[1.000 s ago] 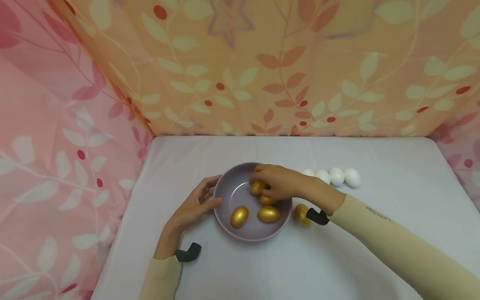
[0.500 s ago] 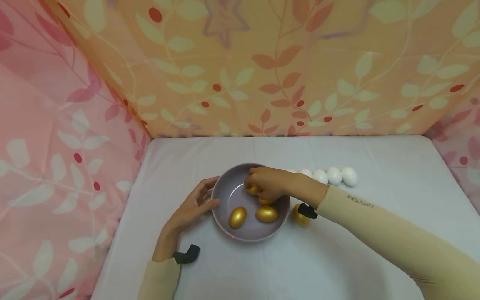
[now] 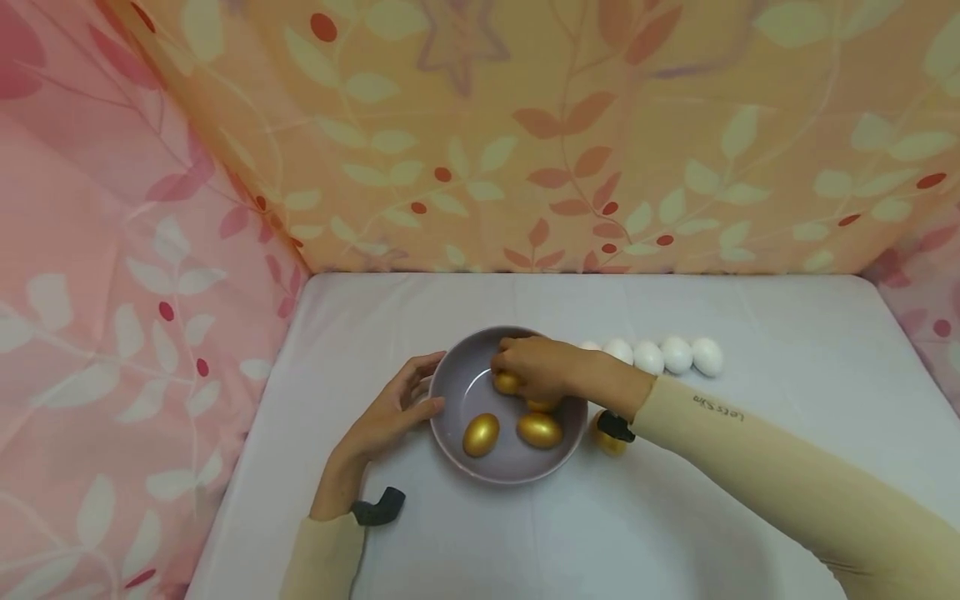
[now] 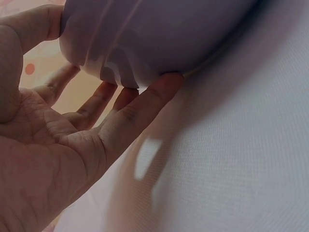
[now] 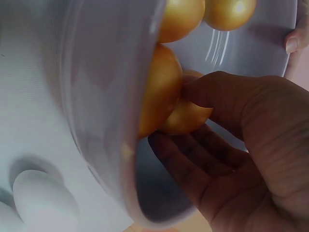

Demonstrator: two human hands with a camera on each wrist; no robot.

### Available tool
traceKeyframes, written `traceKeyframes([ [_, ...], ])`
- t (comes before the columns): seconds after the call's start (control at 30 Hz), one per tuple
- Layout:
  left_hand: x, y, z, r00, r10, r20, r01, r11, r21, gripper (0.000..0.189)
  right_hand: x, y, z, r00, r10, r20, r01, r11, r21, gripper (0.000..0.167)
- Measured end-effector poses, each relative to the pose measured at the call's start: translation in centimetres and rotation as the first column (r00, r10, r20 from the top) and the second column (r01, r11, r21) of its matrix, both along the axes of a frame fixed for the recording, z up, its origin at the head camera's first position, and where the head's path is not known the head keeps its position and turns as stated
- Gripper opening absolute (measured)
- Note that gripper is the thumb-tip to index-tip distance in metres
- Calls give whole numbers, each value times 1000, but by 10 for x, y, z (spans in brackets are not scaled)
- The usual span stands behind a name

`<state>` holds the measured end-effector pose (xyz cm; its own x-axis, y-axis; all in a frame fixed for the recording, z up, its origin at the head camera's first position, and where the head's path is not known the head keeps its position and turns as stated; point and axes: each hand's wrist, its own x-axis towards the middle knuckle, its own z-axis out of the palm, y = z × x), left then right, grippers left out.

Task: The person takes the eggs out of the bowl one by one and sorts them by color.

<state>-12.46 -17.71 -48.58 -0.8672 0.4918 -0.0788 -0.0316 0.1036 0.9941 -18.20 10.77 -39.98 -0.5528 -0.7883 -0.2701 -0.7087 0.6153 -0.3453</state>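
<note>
Right hand [image 3: 542,367] pinches a gold egg [image 3: 507,384], seemingly slick enough to slip; loosely spread left hand [image 3: 390,413] touches the mauve bowl [image 3: 506,468].

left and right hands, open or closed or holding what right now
Left hand: open, fingertips against the outside of the bowl.
Right hand: closed, holding a gold egg inside the bowl.

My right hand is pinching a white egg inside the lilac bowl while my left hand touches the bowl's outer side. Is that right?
Not quite: the egg is golden, as the right wrist view shows. The rest stands: the right hand pinches it inside the lilac bowl, and the left hand touches the bowl's outer side.
</note>
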Motion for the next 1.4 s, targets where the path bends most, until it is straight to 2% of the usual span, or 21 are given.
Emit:
traceKeyframes([
  [0.23,-1,2,2,1000,5,24,-5,1000,11,66,0,5,-2,999,41,-34,-43,998,-45,35],
  [0.43,-2,3,2,999,1,38,-2,1000,19,67,1,12,-3,999,34,-24,-35,997,-64,35],
  [0.7,-1,3,-3,999,7,32,-8,1000,12,67,7,20,-3,997,32,-77,-43,989,-142,36],
  [0.83,0,3,-3,999,10,40,-11,1000,23,67,11,25,0,997,14,-73,-28,982,-188,35],
  [1.07,0,3,-3,999,9,34,-10,1000,23,66,17,45,0,995,-99,-19,90,956,-278,38],
  [1.23,0,1,-1,999,10,36,-11,1000,18,67,25,56,0,980,-197,4,186,920,-345,38],
  [1.4,1,4,-1,999,9,48,-11,999,30,67,39,65,0,967,-252,27,239,875,-422,38],
])
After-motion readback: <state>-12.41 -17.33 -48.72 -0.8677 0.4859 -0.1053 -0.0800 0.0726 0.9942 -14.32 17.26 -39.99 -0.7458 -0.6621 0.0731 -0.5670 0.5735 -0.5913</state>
